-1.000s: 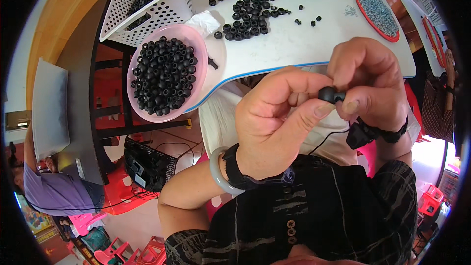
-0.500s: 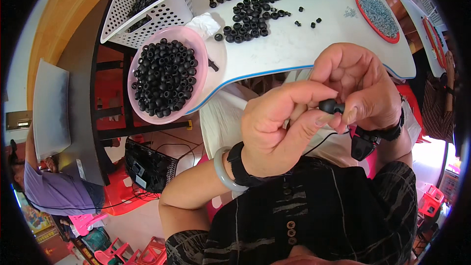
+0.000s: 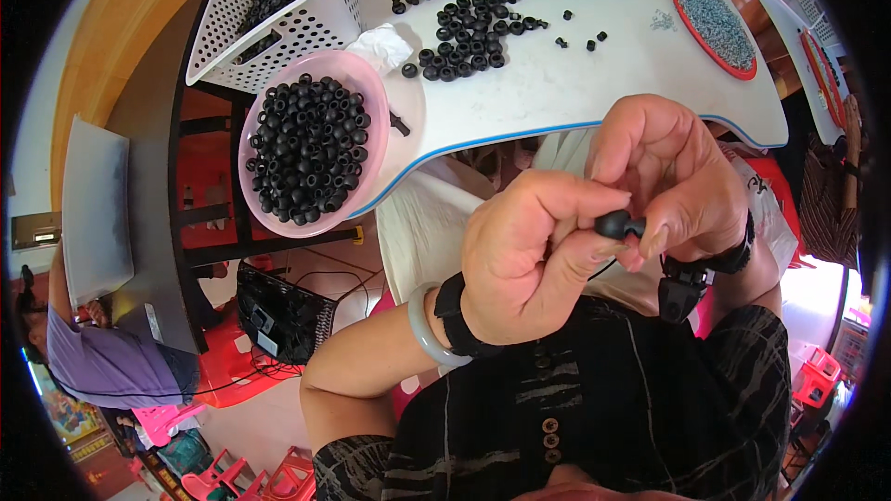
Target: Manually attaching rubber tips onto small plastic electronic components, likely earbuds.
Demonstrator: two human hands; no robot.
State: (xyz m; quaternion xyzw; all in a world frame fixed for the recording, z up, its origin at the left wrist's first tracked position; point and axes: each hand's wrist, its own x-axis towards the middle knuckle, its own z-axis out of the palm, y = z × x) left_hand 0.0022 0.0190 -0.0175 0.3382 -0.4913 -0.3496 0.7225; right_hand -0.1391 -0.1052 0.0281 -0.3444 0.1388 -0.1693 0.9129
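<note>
Both hands are bunched together right over the person's lap, just below the table edge. The left hand (image 3: 524, 264) is curled into a loose fist with the thumb and forefinger pinching a small black rubbery cap (image 3: 616, 224), rounded and matte, and the right hand (image 3: 673, 181) closes on the same piece from the other side with its fingertips pressed together around it. A thin dark wire (image 3: 603, 271) trails down from the cap. Up on the white table (image 3: 566, 93) with its blue edge sits a smooth pink plastic bowl (image 3: 376, 97) heaped with the same little black ring-shaped pieces, more of them scattered loose (image 3: 469, 23), a white lattice basket (image 3: 311, 28), and a red round lid of tiny metal bits (image 3: 716, 26).
</note>
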